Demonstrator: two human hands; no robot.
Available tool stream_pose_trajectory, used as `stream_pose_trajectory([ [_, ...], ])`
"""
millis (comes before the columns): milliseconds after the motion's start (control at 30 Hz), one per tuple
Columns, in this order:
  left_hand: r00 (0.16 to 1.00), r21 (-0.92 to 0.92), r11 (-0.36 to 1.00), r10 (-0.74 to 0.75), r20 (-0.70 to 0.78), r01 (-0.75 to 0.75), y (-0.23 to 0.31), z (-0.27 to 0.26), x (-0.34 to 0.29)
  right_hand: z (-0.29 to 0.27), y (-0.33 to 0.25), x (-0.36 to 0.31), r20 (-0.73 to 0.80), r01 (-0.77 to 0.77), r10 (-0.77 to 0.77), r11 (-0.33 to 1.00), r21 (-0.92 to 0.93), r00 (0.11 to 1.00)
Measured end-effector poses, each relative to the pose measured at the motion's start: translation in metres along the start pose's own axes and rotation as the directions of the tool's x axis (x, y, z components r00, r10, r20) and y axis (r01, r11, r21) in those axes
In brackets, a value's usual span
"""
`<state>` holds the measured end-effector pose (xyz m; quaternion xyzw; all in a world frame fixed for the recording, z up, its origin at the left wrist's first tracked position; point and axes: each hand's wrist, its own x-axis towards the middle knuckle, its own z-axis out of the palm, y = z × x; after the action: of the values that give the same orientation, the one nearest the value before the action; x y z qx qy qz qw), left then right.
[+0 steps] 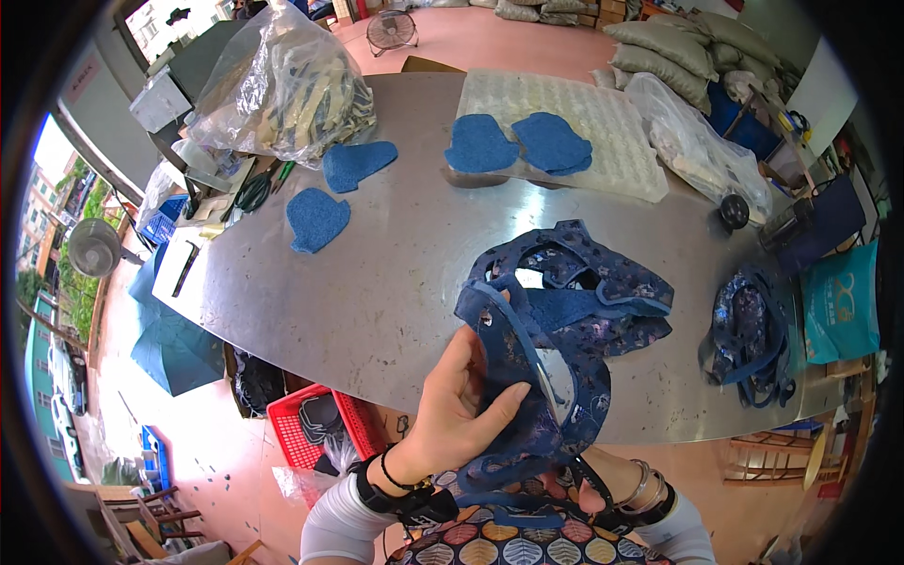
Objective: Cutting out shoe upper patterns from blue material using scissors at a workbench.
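My left hand (461,405) is closed on a navy floral fabric piece (508,348) with plain blue edging, its thumb and fingers pinching the near side. The cloth is raised in front of me and curls open around a pale inner patch. Lower and to the right is my right hand (591,492), mostly hidden behind the hanging cloth. Its visible fingers are bent beside a dark curved part that I cannot identify. Just beyond, more navy floral pieces (621,273) lie bunched on the metal table (395,282), overlapping the held one in view.
Blue cut pieces (318,220) lie at the far left; two more (482,143) rest on a translucent sheet (603,132). A clear bag (282,94) of pieces stands at the back left. Another floral bundle (749,330) sits at right beside a teal bag (840,306). A red basket (297,433) is below.
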<state>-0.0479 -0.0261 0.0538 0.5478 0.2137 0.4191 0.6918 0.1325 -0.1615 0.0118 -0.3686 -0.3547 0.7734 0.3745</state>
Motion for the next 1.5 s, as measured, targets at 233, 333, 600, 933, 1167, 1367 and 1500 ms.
stream_pose_trajectory([
  [233, 1.0, 0.008, 1.0, 0.014, 0.002, -0.014, -0.001, 0.002, 0.0, 0.009, -0.013, 0.012, 0.003, 0.076, -0.076, 0.984, -0.161, 0.997],
  [333, 1.0, -0.025, 1.0, 0.001, -0.03, -0.001, -0.001, 0.004, 0.0, -0.01, 0.006, 0.01, 0.061, 0.1, -0.082, 0.902, -0.421, 0.995],
  [600, 1.0, -0.065, 0.998, -0.006, -0.021, 0.004, 0.005, 0.004, 0.002, -0.011, -0.008, 0.014, 0.123, 0.144, -0.086, 0.773, -0.618, 0.989],
  [933, 1.0, -0.083, 0.996, -0.016, -0.026, 0.013, 0.004, 0.004, 0.002, 0.001, -0.009, 0.013, -0.037, 0.075, -0.1, 0.901, -0.427, 0.994],
  [1167, 0.999, -0.058, 0.998, -0.03, -0.028, 0.029, 0.004, 0.003, 0.003, -0.002, -0.002, 0.011, -0.127, -0.025, -0.039, 0.882, -0.471, 0.991],
  [1367, 0.983, -0.048, 0.983, -0.179, -0.039, 0.177, 0.013, -0.004, 0.008, -0.003, -0.01, 0.011, -0.165, -0.107, 0.025, 0.853, -0.511, 0.986],
  [1500, 0.952, -0.089, 0.953, -0.297, -0.076, 0.291, 0.017, -0.016, 0.017, -0.003, -0.008, 0.013, -0.187, -0.152, 0.063, 0.844, -0.514, 0.98],
])
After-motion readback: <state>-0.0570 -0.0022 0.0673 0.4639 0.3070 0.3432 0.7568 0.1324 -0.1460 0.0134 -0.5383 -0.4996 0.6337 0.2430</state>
